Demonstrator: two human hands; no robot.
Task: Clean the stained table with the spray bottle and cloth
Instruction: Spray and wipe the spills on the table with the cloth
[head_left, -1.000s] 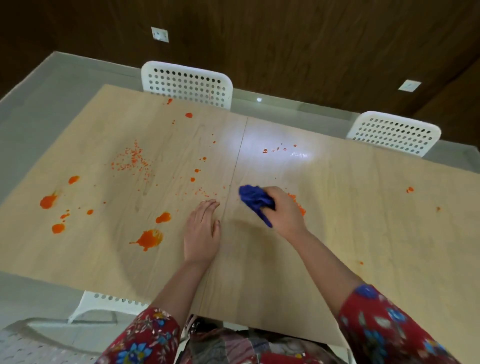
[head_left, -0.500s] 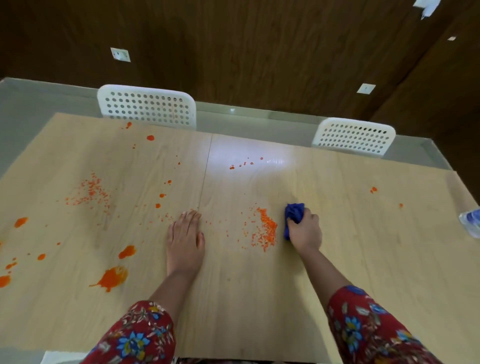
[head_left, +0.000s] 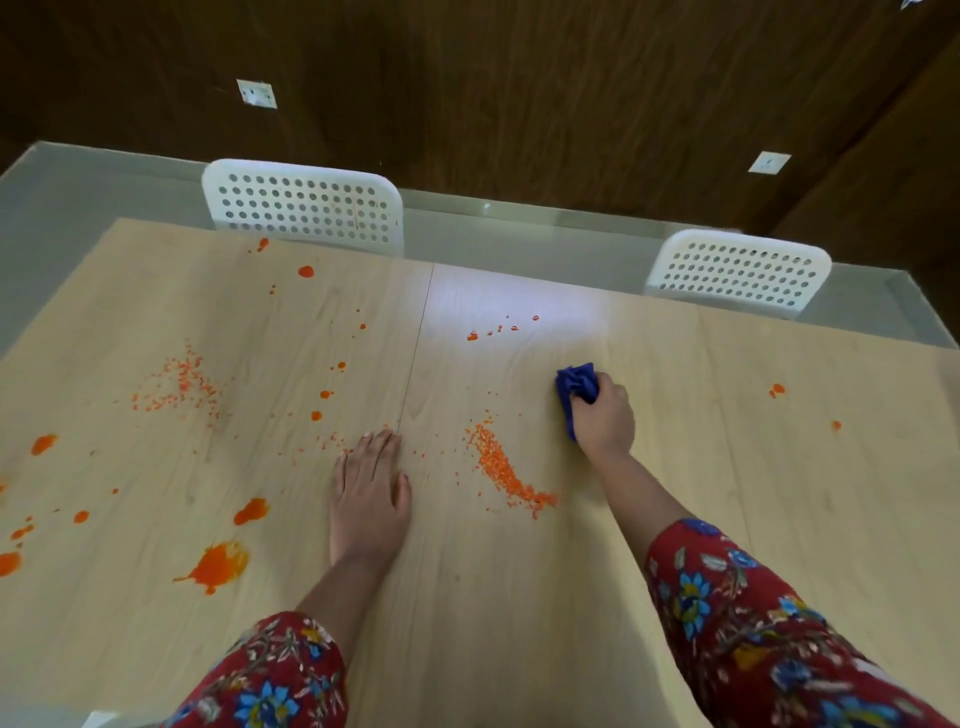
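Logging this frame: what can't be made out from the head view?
- Spray bottle: nowhere in the head view; possibly beyond a frame edge.
- Blue cloth: mostly bunched inside the right hand, head view; its underside is hidden.
- Table: left, right and near ends cut off by frame edges.
- Table surface under the left hand: covered by its flat palm.
- White chairs: seats hidden behind the table.

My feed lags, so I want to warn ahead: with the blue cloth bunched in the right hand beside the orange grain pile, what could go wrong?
1. The cloth is bunched small in the right hand; sweeping it through the grain pile may scatter grains across the table.
2. The left hand lies flat beside loose grains and could spread them.
3. The large orange splotch may smear if wiped dry; no spray bottle is in view.
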